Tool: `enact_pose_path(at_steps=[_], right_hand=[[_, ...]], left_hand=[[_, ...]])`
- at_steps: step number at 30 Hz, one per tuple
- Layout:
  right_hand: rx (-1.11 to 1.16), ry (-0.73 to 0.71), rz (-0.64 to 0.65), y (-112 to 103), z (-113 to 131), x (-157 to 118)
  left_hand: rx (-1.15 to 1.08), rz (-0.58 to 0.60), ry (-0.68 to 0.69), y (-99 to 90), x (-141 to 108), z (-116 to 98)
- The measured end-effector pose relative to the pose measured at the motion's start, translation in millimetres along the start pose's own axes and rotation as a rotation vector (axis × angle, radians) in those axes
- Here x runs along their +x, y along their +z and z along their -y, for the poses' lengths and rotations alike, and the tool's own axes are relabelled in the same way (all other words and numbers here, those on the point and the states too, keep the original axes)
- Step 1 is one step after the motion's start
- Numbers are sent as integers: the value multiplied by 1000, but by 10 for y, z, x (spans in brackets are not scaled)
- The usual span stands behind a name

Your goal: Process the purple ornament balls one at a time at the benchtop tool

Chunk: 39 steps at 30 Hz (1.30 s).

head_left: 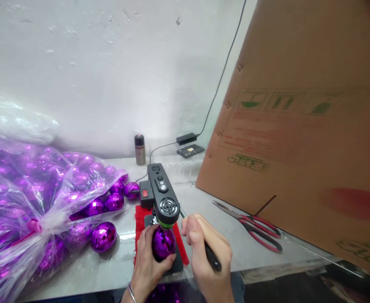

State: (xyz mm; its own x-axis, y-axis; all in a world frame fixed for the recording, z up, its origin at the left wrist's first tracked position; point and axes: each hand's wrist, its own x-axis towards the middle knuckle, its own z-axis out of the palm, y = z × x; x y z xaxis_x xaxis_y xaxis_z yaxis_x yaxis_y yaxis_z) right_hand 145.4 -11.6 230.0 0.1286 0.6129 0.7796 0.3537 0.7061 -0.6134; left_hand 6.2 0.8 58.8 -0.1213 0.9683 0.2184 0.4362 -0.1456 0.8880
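Note:
My left hand (151,256) is wrapped round a shiny purple faceted ball (164,243). It holds the ball directly beneath the head of a small black bench machine (162,191), which has a green band at its lower end. Whether the ball touches the machine's tip is hidden. My right hand (208,254) is closed round a lever with a black handle (213,257) at the machine's right side. Red cloth (139,219) lies around the machine's dark base (178,259). Just left of my left hand sits a loose purple ball (103,237) on the table.
A clear plastic bag (54,216) full of purple balls covers the left side. At the back stand a small bottle (139,150), a phone (190,151) and a power adapter (186,139). Scissors (251,225) lie right, beside a large cardboard box (286,139).

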Motion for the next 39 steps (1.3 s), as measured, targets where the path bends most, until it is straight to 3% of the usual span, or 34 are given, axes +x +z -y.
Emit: enact_pose_path(at_steps=[7,10,15,18,23,39], right_hand=[[-7,8,0,-2,7,-5],[-2,10,1,9,-10,-6],[1,-2,3,13,-30,10],[-7,-5,7,5,-12,10],[0,-1,17,1,16,-5],[-21,17,18,4,30,46]], left_hand=[[-115,13,-80,57,-52,128],[-171,9,-162,-5,-51,153],[-247,-95,-280,-170,1,278],[-293,-54,-323,-243,30,341],[-293,46,-298,-263,16,398],[-179,82,-145,-209,-63,156]])
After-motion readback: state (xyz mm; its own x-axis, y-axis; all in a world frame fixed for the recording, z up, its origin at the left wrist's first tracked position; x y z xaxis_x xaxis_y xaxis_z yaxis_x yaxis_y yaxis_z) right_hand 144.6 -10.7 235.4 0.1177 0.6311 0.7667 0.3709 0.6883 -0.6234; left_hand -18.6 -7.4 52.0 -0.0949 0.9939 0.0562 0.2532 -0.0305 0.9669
